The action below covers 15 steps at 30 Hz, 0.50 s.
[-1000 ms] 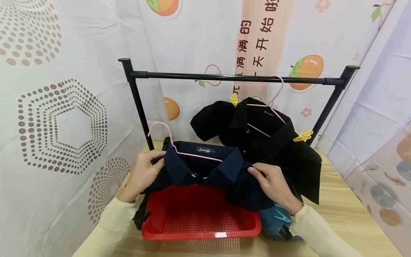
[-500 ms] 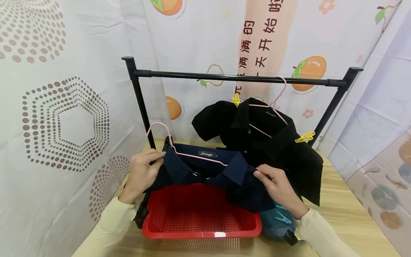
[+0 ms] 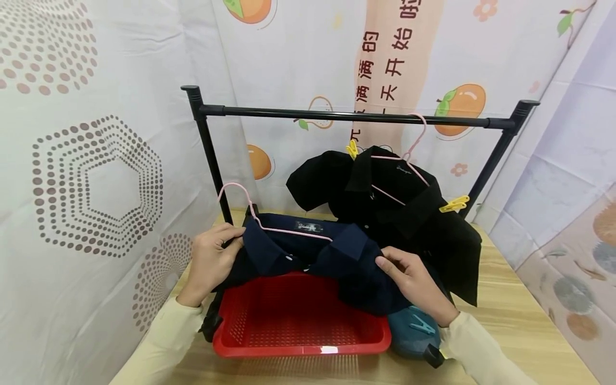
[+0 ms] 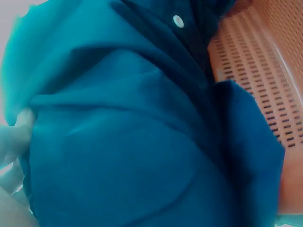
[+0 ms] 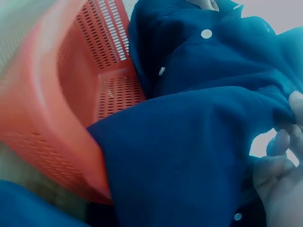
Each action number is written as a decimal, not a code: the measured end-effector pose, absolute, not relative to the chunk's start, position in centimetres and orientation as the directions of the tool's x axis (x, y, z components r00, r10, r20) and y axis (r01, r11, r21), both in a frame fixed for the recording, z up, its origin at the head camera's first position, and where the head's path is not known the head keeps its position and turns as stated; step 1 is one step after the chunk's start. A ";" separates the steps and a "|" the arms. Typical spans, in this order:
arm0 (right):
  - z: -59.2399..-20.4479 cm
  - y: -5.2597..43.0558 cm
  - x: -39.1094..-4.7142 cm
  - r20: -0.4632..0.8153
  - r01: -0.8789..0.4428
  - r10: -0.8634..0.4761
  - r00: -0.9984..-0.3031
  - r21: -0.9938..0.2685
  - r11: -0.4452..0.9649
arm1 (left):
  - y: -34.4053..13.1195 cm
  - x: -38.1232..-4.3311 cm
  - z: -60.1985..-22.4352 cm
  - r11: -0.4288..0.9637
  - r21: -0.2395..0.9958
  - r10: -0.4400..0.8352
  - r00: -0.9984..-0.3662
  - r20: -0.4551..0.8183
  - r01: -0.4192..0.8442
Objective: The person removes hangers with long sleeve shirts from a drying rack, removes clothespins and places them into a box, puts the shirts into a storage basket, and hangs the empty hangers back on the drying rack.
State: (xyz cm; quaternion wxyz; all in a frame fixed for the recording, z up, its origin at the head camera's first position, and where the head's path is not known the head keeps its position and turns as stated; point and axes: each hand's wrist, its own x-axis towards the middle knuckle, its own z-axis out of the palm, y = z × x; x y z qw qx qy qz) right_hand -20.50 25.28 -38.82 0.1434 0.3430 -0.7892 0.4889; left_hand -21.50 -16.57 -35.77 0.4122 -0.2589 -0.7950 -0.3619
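Note:
A navy collared shirt (image 3: 284, 254) is spread between my two hands over a red basket. A pink hanger (image 3: 289, 232) sits inside its collar, its hook rising free at the left, below the rail. My left hand (image 3: 214, 259) pinches the shirt at the shoulder left of the collar. On the other side my right hand (image 3: 411, 275) pinches the other shoulder between thumb and fingers. In the right wrist view the sleeve (image 5: 175, 146) drapes over the basket's rim, and white buttons show down the front.
The red basket (image 3: 300, 351) stands on the wooden table (image 3: 520, 299). Behind it, a black rack (image 3: 308, 114) carries a black shirt (image 3: 327, 176) on a pink hanger with yellow clips (image 3: 454, 203). A blue container (image 3: 414, 342) with teal clips (image 3: 422, 323) sits right of the basket.
Both hands keep hold of the navy shirt's shoulders. The hanger has shifted slightly left within the collar, and the right side of the collar has turned a little. The basket and rack stay put.

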 end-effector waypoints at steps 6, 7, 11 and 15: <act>-38.1 24.5 -20.6 0.589 -0.664 -0.306 -0.748 -0.654 0.363 | -16.7 -21.2 -35.9 0.587 0.374 0.169 -0.561 0.810 0.717; -38.0 24.4 -20.7 0.596 -0.672 -0.311 -0.740 -0.646 0.362 | -16.7 -21.1 -35.9 0.591 0.375 0.176 -0.568 0.804 0.714; -37.7 24.1 -20.8 0.622 -0.713 -0.350 -0.701 -0.612 0.342 | -16.7 -20.8 -35.7 0.595 0.355 0.225 -0.573 0.788 0.721; -37.4 24.2 -21.0 0.630 -0.735 -0.379 -0.678 -0.583 0.347 | -16.8 -20.6 -35.5 0.587 0.301 0.277 -0.536 0.798 0.752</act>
